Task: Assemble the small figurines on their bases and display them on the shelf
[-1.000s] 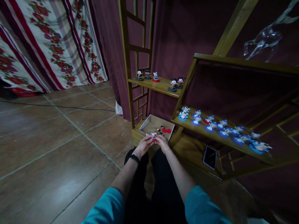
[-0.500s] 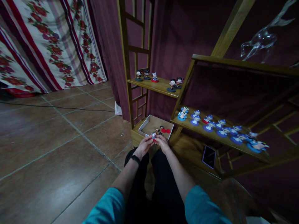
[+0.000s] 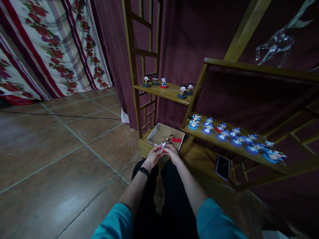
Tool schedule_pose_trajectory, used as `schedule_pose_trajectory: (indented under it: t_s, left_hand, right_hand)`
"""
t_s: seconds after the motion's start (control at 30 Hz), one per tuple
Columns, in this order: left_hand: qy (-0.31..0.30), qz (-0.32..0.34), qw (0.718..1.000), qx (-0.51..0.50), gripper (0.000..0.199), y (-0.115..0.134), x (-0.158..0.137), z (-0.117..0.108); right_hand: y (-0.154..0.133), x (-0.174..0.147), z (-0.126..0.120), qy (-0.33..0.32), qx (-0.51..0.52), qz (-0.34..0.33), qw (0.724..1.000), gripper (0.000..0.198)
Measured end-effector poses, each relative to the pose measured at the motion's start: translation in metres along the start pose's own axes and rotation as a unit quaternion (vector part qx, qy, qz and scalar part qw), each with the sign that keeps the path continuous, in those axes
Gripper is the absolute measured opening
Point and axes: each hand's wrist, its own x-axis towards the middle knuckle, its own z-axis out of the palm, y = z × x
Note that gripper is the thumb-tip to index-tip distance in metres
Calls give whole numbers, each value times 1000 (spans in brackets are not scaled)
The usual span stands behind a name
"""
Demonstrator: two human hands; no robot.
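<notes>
Between my two hands I hold a small figurine with a white head and a red base. My left hand grips it from the left and my right hand from the right, with the fingers closed on its base. Just beyond my hands lies a shallow cardboard box. Inside it are several small dark-haired figure parts and red round bases. A similar figurine on a red base stands on the upper shelf, among dark-haired figurines.
To the right, a lower shelf bears several blue and purple figurines. A phone lies on the bottom board. A clear horse ornament stands higher up at right. A black cable crosses the tiled floor at left.
The view has shifted very slightly. Both hands stay nearly in place, still holding the figurine, and nothing on the shelves has moved.
</notes>
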Motion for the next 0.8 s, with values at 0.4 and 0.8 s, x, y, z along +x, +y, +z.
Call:
schedule_pose_trajectory:
  t_s: [0.4, 0.8]
  left_hand:
    - [11, 5, 1000, -18, 35, -3, -1, 2]
    - [41, -18, 999, -4, 24, 4, 2, 0]
  right_hand:
    - [5, 0, 2, 12, 16, -24, 1000, 28]
    - [3, -3, 2, 30, -14, -26, 999, 34]
